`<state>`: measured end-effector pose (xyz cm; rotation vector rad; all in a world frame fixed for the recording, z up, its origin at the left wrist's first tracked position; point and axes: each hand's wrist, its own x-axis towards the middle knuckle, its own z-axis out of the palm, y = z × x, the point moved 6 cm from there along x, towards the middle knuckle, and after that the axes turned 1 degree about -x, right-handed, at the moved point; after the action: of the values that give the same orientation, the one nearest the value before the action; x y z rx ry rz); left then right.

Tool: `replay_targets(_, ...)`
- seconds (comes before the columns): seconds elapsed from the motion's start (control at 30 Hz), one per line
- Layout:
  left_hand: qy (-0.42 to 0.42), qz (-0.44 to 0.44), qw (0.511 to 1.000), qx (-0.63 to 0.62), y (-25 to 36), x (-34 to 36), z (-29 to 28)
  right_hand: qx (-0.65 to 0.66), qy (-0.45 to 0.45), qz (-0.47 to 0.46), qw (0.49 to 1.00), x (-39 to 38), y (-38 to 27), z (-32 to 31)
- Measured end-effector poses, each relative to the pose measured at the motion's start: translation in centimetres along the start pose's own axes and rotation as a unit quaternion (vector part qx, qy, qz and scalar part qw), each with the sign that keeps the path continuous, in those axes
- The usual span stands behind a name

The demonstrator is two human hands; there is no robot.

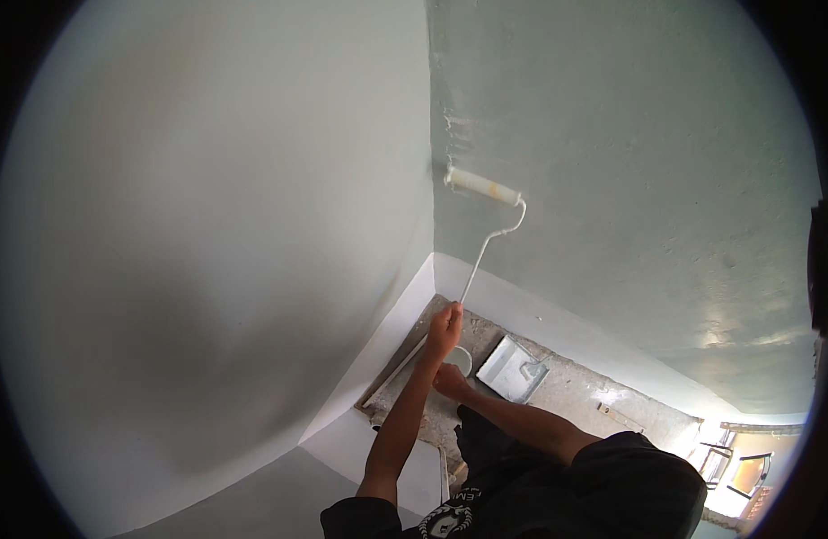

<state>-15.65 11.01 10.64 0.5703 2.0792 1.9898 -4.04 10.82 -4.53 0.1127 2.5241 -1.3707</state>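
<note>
A paint roller (484, 186) with a whitish sleeve lies against the grey-green wall (612, 135), just right of the corner. Its bent wire frame runs down to my left hand (445, 329), which is closed around the handle. Lower down, my right hand (449, 383) is closed too, in line with the handle and close by my left wrist. The handle between my hands is mostly hidden by the left hand and forearm. Wet-looking pale streaks (454, 135) mark the wall above the roller's left end.
On the rough floor (576, 391) stand a white paint tray (513, 368) and a light round bucket (458, 360), partly behind my hands. A pale wall (234, 225) rises close on the left. A level-like strip (619, 417) lies farther right, towards a bright opening (746, 467).
</note>
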Motion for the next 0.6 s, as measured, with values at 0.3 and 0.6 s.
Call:
replay_targets(0.3,-0.028,-0.03,0.997,-0.07,2.6,5.6,0.4,-0.099,0.066,-0.012,0.993,5.0,-2.3,-6.6)
replay_targets(0.6,-0.027,-0.104,0.994,-0.026,-6.9,-2.6,1.3,-0.001,-0.064,0.131,0.989,-3.6,2.1,2.1)
